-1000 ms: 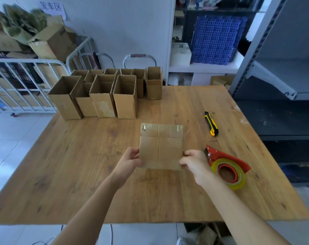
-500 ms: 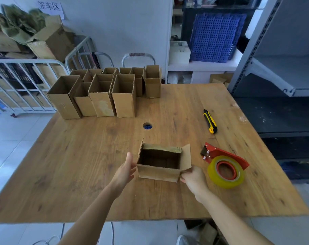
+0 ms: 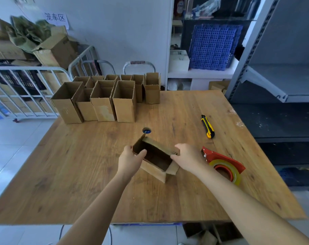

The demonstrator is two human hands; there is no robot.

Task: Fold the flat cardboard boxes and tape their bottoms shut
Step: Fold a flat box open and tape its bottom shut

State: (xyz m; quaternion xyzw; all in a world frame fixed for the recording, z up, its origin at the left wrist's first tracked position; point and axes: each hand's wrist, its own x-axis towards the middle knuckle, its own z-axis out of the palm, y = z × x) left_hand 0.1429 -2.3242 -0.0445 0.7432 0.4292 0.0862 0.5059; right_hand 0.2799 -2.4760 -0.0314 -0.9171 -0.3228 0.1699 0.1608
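Note:
A small cardboard box (image 3: 154,169) stands open-side up on the wooden table (image 3: 79,174), turned at an angle, its top flaps spread. My left hand (image 3: 130,160) grips its left wall, thumb inside the opening. My right hand (image 3: 187,158) holds the right end, fingers curled over the far rim and flap. A red tape dispenser (image 3: 224,165) with a yellowish roll lies just right of my right hand.
Several folded open boxes (image 3: 106,99) stand in rows at the table's back left. A yellow and black utility knife (image 3: 207,126) lies at the right. A small round hole (image 3: 146,130) is in the tabletop behind the box. Grey shelving (image 3: 274,85) stands to the right.
The box was held with its taped bottom toward me, then turned open-side up and set on the table. Now it is rotated at an angle with both hands gripping its rim.

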